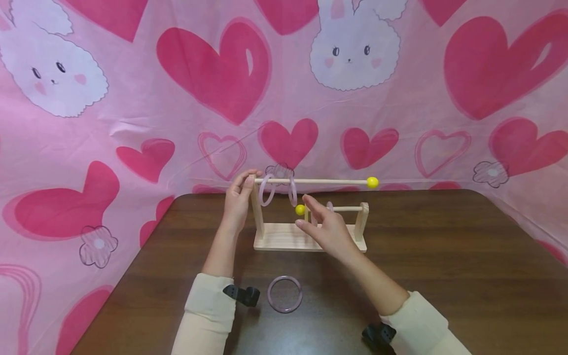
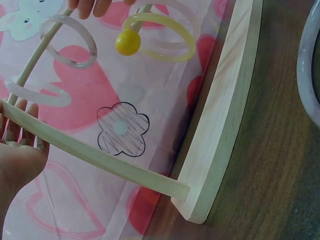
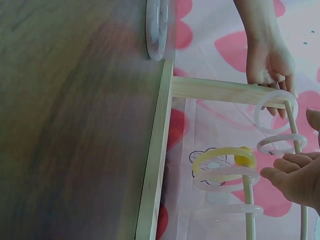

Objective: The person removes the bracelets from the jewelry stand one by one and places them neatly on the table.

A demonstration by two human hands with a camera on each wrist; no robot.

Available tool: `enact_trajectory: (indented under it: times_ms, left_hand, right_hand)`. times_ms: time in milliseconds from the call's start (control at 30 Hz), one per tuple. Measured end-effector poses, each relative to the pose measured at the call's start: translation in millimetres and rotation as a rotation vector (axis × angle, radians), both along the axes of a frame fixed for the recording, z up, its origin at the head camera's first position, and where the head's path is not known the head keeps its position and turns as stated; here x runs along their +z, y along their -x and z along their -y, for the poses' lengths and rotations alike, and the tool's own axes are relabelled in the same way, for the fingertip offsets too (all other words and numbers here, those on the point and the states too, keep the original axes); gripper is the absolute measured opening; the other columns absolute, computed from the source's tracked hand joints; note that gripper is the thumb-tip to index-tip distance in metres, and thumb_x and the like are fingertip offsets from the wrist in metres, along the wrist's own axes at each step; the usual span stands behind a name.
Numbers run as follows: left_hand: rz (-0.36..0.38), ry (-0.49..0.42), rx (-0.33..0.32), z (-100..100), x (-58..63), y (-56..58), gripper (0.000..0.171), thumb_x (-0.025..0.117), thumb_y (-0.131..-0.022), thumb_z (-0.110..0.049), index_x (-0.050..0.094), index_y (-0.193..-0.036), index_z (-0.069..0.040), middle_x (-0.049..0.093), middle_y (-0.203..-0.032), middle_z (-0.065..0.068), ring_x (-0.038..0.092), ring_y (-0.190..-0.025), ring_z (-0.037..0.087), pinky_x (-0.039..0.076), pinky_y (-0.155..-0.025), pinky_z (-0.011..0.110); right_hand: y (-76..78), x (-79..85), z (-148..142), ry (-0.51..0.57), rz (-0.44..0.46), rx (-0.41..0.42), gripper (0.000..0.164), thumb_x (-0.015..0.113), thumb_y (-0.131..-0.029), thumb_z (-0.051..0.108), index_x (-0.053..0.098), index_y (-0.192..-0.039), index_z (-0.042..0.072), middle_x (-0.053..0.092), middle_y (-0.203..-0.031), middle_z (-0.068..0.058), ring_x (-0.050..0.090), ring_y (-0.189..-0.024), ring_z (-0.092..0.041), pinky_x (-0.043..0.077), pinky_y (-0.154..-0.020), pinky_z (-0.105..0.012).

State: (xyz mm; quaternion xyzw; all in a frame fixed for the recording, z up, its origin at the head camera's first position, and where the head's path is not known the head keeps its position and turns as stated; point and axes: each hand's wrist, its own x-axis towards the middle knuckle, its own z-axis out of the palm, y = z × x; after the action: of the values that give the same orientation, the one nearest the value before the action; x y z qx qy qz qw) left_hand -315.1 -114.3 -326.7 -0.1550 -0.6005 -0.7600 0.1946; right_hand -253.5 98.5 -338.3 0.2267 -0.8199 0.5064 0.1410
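A light wooden stand (image 1: 284, 235) with a tall left post and shorter right post sits on the table. My left hand (image 1: 238, 203) holds the tall post near its top. Two pale bangles, one (image 2: 93, 45) farther along than the other (image 2: 55, 100), hang on the upper rod (image 1: 330, 182). My right hand (image 1: 330, 230) is beside them, fingers extended and thumb apart, holding nothing. A yellow bangle (image 2: 165, 58) and pale bangles (image 3: 230, 209) hang on the lower rod (image 3: 249, 192), partly hidden by the right hand in the head view.
One loose purplish bangle (image 1: 269, 296) lies on the brown table (image 1: 443, 276) in front of the stand, between the forearms. Yellow balls cap the upper rod (image 1: 372, 183) and lower rod (image 1: 300, 210). A pink heart-patterned cloth (image 1: 199, 98) hangs behind.
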Motion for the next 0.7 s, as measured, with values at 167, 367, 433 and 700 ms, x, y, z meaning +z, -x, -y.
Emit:
enact_trajectory:
  times_ms: [167,367,433,700]
  left_hand:
    - [0.008,0.004,0.005,-0.5,0.9,-0.5,0.029,0.049,-0.096,-0.015,0.054,-0.117,0.005,0.066,-0.105,0.000,0.054,-0.108,0.016,0.037,-0.096,0.032]
    - [0.006,0.009,0.003,-0.9,0.6,-0.4,0.028,0.050,-0.096,-0.015,0.054,-0.117,0.003,0.066,-0.106,0.001,0.054,-0.109,0.017,0.037,-0.097,0.033]
    - [0.001,0.008,0.001,-0.7,0.1,0.0,0.027,0.050,-0.096,-0.016,0.056,-0.116,0.001,0.066,-0.105,-0.001,0.054,-0.109,0.017,0.037,-0.097,0.033]
    - [-0.002,0.002,-0.007,-0.1,-0.3,-0.5,0.028,0.048,-0.096,-0.015,0.055,-0.116,0.003,0.065,-0.103,-0.003,0.055,-0.104,0.014,0.038,-0.094,0.031]
  right_hand:
    - [1.7,2.6,1.7,-0.084,-0.056,-0.025,0.063,0.071,-0.082,0.020,0.044,-0.135,0.001,0.048,-0.133,-0.012,0.051,-0.115,-0.029,0.007,-0.110,-0.043]
    - [4.8,7.2,4.1,-0.103,-0.049,-0.057,0.063,0.069,-0.083,0.024,0.043,-0.137,0.004,0.048,-0.134,-0.010,0.050,-0.117,-0.027,0.008,-0.108,-0.052]
    - [7.3,8.4,5.3,-0.097,-0.043,-0.063,0.063,0.069,-0.083,0.024,0.043,-0.136,0.003,0.047,-0.134,-0.010,0.051,-0.115,-0.028,0.009,-0.107,-0.053]
    - [17.8,15.4,15.2,0.012,0.020,-0.106,0.056,0.069,-0.084,0.026,0.050,-0.131,0.002,0.053,-0.127,-0.013,0.055,-0.109,-0.029,0.045,-0.090,-0.037]
